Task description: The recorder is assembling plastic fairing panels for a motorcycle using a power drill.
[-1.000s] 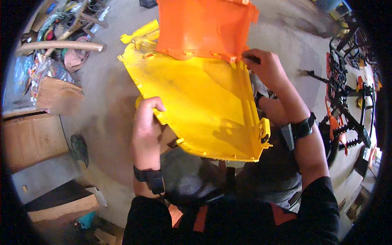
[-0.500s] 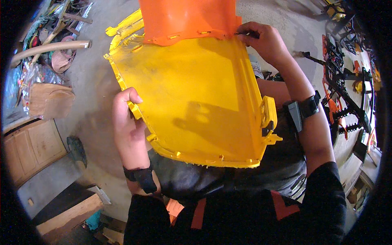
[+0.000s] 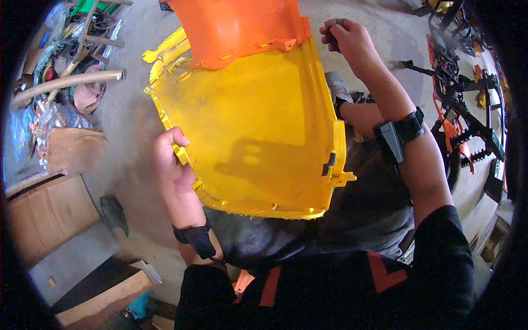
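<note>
A large yellow plastic panel with clips and tabs along its rim lies across my lap, its surface smudged with dark dirt. My left hand grips its left edge, thumb on top and fingers underneath. At the panel's far end an orange plastic panel with slots overlaps it; how the two join is hard to see. My right hand is raised beyond the orange panel's right corner, apart from both pieces. Its fingers are curled together, and whatever they hold, if anything, is hidden.
To the left lie a cardboard tube, plastic bags, cardboard and a wooden cabinet. Black and orange frame parts stand at the right. A grey shoe rests beside the yellow panel.
My right hand has come off the orange panel's right corner and moved slightly up and away. Both panels have shifted left and tilted a little; my left hand keeps its grip.
</note>
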`<state>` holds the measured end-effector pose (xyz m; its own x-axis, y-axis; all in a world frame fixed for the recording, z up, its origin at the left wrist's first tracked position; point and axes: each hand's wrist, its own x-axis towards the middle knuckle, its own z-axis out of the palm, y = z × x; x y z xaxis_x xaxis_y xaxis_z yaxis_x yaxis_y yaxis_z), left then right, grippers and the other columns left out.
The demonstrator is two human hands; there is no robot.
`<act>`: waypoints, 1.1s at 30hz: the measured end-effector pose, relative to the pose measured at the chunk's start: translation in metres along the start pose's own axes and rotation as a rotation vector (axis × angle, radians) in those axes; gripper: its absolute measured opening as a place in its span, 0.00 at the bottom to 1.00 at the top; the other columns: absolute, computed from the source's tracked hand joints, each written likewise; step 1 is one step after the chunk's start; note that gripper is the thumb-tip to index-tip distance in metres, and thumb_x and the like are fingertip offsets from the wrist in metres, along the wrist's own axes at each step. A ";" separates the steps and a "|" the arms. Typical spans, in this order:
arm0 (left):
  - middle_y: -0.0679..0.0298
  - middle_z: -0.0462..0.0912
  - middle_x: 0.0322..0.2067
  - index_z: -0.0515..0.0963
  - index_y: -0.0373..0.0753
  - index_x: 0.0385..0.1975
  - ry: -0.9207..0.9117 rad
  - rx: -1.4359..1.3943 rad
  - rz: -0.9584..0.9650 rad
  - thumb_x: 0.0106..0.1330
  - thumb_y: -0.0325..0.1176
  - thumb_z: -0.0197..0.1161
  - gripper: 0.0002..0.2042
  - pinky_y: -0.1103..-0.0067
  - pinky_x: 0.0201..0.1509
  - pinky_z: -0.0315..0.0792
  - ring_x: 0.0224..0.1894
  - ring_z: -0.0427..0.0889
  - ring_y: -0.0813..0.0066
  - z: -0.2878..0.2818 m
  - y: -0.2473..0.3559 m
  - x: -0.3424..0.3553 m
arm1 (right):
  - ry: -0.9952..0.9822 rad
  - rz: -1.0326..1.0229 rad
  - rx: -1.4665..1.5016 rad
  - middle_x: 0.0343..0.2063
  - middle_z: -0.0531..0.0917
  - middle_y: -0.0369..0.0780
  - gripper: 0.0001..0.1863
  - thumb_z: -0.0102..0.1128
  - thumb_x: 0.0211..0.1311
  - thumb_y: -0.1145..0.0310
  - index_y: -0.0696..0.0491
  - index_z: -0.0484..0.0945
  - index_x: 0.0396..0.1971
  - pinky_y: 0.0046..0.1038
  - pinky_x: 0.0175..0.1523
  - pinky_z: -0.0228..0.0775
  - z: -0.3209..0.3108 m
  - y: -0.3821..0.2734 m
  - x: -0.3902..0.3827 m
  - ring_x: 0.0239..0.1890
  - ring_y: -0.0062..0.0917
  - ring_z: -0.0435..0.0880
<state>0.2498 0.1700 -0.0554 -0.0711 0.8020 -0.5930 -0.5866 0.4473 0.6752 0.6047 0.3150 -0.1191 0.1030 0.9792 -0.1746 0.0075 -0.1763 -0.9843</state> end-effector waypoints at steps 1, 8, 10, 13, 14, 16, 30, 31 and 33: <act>0.58 0.79 0.36 0.72 0.31 0.43 -0.010 0.016 0.031 0.44 0.24 0.49 0.21 0.70 0.46 0.76 0.37 0.80 0.63 -0.004 0.000 -0.001 | -0.007 0.036 -0.012 0.32 0.80 0.38 0.09 0.50 0.65 0.69 0.59 0.75 0.38 0.21 0.32 0.71 0.001 -0.003 0.000 0.29 0.19 0.79; 0.53 0.78 0.43 0.69 0.32 0.47 -0.066 0.186 0.198 0.49 0.30 0.49 0.22 0.67 0.49 0.75 0.42 0.79 0.58 0.014 -0.013 -0.023 | -0.039 0.213 0.290 0.24 0.71 0.33 0.14 0.50 0.64 0.63 0.57 0.78 0.39 0.22 0.29 0.61 -0.014 0.006 0.009 0.25 0.17 0.70; 0.52 0.78 0.44 0.69 0.32 0.49 -0.121 0.071 -0.041 0.49 0.31 0.49 0.24 0.66 0.49 0.75 0.43 0.79 0.57 0.000 0.003 -0.005 | -0.121 0.255 0.295 0.23 0.70 0.33 0.19 0.51 0.64 0.56 0.57 0.79 0.42 0.24 0.30 0.60 -0.011 -0.004 0.008 0.25 0.18 0.69; 0.50 0.77 0.46 0.67 0.32 0.52 -0.156 0.017 -0.174 0.50 0.33 0.49 0.26 0.64 0.50 0.74 0.44 0.79 0.54 -0.009 0.007 0.002 | -0.142 0.037 -0.250 0.28 0.76 0.37 0.31 0.52 0.61 0.41 0.56 0.80 0.46 0.26 0.38 0.64 0.008 -0.030 -0.019 0.30 0.21 0.74; 0.49 0.77 0.46 0.67 0.32 0.53 -0.162 0.010 -0.196 0.50 0.34 0.49 0.27 0.63 0.51 0.74 0.44 0.78 0.53 -0.011 0.007 0.001 | -0.199 0.035 -0.330 0.30 0.78 0.39 0.33 0.53 0.59 0.39 0.56 0.80 0.45 0.27 0.41 0.65 0.008 -0.022 -0.017 0.32 0.22 0.75; 0.47 0.77 0.47 0.66 0.32 0.54 -0.164 0.001 -0.206 0.50 0.35 0.49 0.28 0.62 0.51 0.74 0.45 0.78 0.51 -0.014 0.004 0.005 | -0.316 0.029 -0.495 0.35 0.81 0.42 0.37 0.54 0.55 0.34 0.55 0.82 0.44 0.27 0.46 0.67 0.009 -0.008 -0.012 0.37 0.24 0.77; 0.57 0.79 0.44 0.71 0.32 0.48 -0.175 0.013 -0.345 0.46 0.30 0.49 0.25 0.69 0.54 0.70 0.45 0.76 0.61 -0.002 0.012 -0.001 | -0.260 -0.079 -0.633 0.28 0.84 0.42 0.27 0.65 0.48 0.42 0.54 0.85 0.32 0.31 0.41 0.73 0.003 -0.002 -0.002 0.32 0.28 0.82; 0.56 0.79 0.44 0.71 0.32 0.48 -0.183 0.023 -0.360 0.46 0.30 0.49 0.25 0.69 0.54 0.70 0.45 0.76 0.61 0.000 0.012 0.000 | -0.247 -0.079 -0.643 0.28 0.84 0.42 0.27 0.65 0.48 0.43 0.55 0.85 0.32 0.31 0.41 0.73 0.001 0.000 0.002 0.32 0.28 0.82; 0.56 0.79 0.43 0.71 0.32 0.48 -0.197 0.054 -0.357 0.46 0.31 0.49 0.25 0.69 0.54 0.70 0.45 0.77 0.61 0.002 0.012 0.001 | -0.238 -0.074 -0.642 0.28 0.84 0.42 0.26 0.65 0.48 0.44 0.55 0.85 0.32 0.31 0.40 0.72 -0.001 0.000 0.002 0.31 0.28 0.82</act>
<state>0.2440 0.1771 -0.0467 0.2883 0.6508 -0.7024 -0.5031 0.7271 0.4672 0.6054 0.3167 -0.1197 -0.1411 0.9734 -0.1806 0.6013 -0.0607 -0.7967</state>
